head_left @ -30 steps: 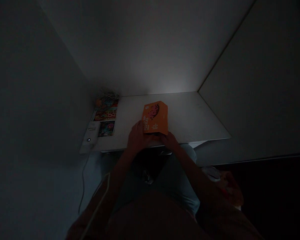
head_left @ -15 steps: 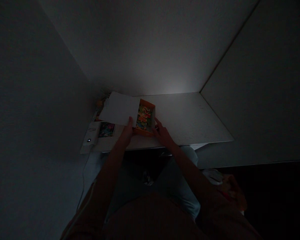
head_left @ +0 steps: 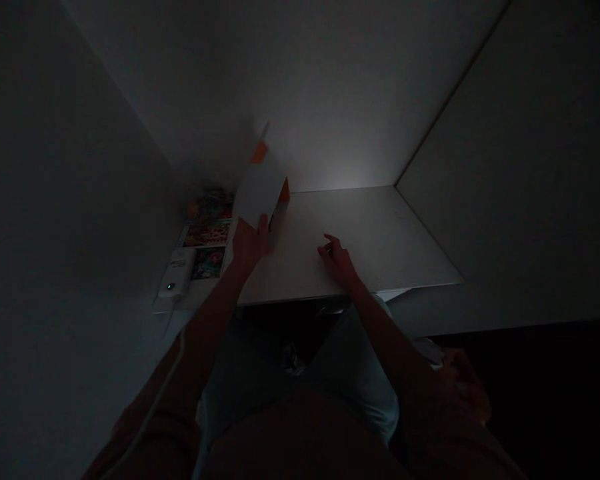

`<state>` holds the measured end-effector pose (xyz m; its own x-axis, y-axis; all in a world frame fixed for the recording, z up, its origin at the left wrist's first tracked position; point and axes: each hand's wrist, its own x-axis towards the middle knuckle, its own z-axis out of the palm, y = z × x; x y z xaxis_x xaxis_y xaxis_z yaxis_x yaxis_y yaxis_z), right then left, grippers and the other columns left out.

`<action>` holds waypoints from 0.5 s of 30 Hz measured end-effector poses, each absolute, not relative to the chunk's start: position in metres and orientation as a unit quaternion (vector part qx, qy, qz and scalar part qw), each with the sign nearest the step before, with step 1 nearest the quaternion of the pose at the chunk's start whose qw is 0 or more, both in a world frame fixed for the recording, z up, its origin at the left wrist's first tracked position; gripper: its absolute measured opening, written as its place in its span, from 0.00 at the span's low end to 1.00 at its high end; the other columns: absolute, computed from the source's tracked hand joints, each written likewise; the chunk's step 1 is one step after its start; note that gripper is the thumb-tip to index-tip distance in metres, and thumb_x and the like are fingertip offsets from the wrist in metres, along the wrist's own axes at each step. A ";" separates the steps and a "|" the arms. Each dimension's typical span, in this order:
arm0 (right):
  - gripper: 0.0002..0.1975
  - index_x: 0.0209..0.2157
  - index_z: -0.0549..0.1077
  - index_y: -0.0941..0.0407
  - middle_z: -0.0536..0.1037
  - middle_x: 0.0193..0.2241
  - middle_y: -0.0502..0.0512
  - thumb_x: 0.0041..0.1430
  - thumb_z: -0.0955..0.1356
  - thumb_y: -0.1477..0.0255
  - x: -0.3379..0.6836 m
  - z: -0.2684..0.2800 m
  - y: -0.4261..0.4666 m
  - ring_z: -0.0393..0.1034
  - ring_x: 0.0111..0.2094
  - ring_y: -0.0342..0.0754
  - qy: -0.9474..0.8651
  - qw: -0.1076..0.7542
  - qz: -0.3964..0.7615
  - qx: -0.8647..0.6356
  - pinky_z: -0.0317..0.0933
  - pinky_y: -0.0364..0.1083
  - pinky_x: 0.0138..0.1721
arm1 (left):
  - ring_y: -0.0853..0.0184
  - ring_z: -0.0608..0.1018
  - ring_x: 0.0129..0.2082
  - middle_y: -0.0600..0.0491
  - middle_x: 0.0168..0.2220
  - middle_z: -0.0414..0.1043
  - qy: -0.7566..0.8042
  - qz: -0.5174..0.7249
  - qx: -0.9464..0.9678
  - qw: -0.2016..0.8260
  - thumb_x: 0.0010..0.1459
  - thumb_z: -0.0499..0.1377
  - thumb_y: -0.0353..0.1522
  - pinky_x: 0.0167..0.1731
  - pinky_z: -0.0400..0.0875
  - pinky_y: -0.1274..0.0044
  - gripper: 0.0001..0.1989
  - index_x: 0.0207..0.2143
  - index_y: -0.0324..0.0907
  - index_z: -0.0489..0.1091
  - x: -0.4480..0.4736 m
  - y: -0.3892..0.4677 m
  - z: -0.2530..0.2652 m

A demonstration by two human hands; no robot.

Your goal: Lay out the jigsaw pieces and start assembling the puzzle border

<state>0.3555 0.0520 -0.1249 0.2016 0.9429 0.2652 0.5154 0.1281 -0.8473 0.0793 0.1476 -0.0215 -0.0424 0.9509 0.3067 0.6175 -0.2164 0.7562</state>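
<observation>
Dim light. My left hand (head_left: 249,241) grips the orange box (head_left: 261,190), lifted and tilted above the tabletop (head_left: 380,240), far left. Right hand (head_left: 336,257) loosely spread, empty, resting on the tabletop. Contents not visible; I judge unpacking barely begun.

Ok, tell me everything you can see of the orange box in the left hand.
The orange box looks like thin cardboard, with a pale face towards the camera and orange showing at its top and right edges. The left hand holds it by its lower edge, tilted, raised above the white table. Motion blur and dim light hide any print.
</observation>
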 end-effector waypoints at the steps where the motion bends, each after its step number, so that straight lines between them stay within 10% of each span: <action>1: 0.41 0.72 0.70 0.57 0.85 0.43 0.63 0.74 0.66 0.40 0.355 -0.125 0.052 0.81 0.38 0.58 -0.589 0.467 0.230 -0.618 0.72 0.56 0.44 | 0.39 0.77 0.72 0.22 0.68 0.75 0.603 0.398 0.666 0.185 0.76 0.58 0.51 0.72 0.71 0.51 0.36 0.69 0.29 0.69 0.083 0.145 -0.022; 15: 0.38 0.67 0.72 0.55 0.84 0.39 0.59 0.71 0.67 0.41 0.356 -0.127 0.055 0.79 0.38 0.57 -0.570 0.487 0.221 -0.624 0.71 0.55 0.44 | 0.41 0.78 0.67 0.36 0.70 0.74 0.494 0.265 0.828 -0.014 0.73 0.64 0.38 0.67 0.75 0.51 0.25 0.70 0.46 0.74 0.106 0.143 -0.003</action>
<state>0.3565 0.0546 -0.1271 0.2522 0.9265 0.2793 0.4968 0.1237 -0.8590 0.1059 0.1426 -0.0035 0.3718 0.8100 0.4536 0.8253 -0.5121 0.2381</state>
